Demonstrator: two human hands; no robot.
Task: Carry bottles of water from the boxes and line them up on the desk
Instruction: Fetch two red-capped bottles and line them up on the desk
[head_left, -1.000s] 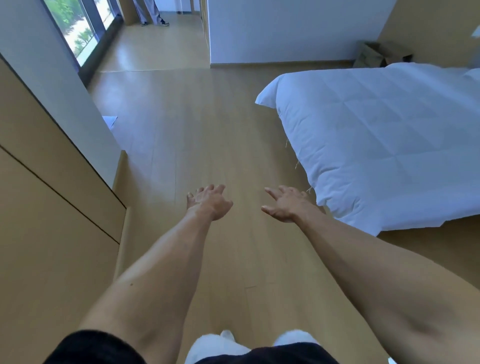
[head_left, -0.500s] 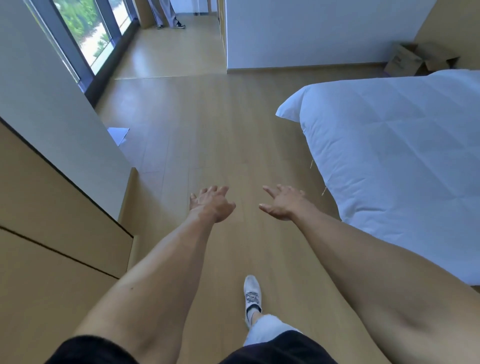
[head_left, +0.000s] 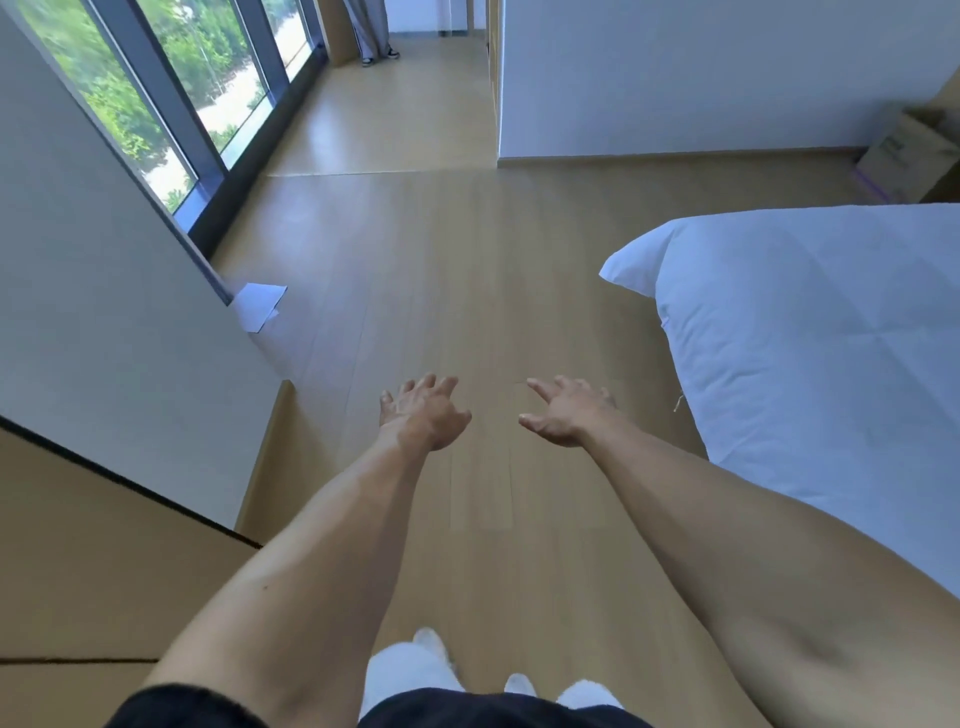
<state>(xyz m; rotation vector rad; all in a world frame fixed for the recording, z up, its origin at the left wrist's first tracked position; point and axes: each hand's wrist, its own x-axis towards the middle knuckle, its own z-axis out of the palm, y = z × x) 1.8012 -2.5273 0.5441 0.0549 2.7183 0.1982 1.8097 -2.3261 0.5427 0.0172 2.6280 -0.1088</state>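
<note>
Head view: wooden floor (head_left: 441, 291), white bed (head_left: 831, 338)

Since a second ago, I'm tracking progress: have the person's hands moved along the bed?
Yes. Both the left hand and right hand, empty, have advanced along the bed toward its far corner.

Arms: both forearms are bare from the upper arm down to the hands; nothing is worn on the wrists or fingers of the left hand (head_left: 422, 415) or the right hand (head_left: 566, 415). Upper body: a black short sleeve (head_left: 182, 707) covers the left upper arm at the lower frame edge. Lower body: a black garment hem (head_left: 498, 709) sits above white trousers (head_left: 405, 675). Footwear: white shoe (head_left: 428, 638), toe visible only.
</note>
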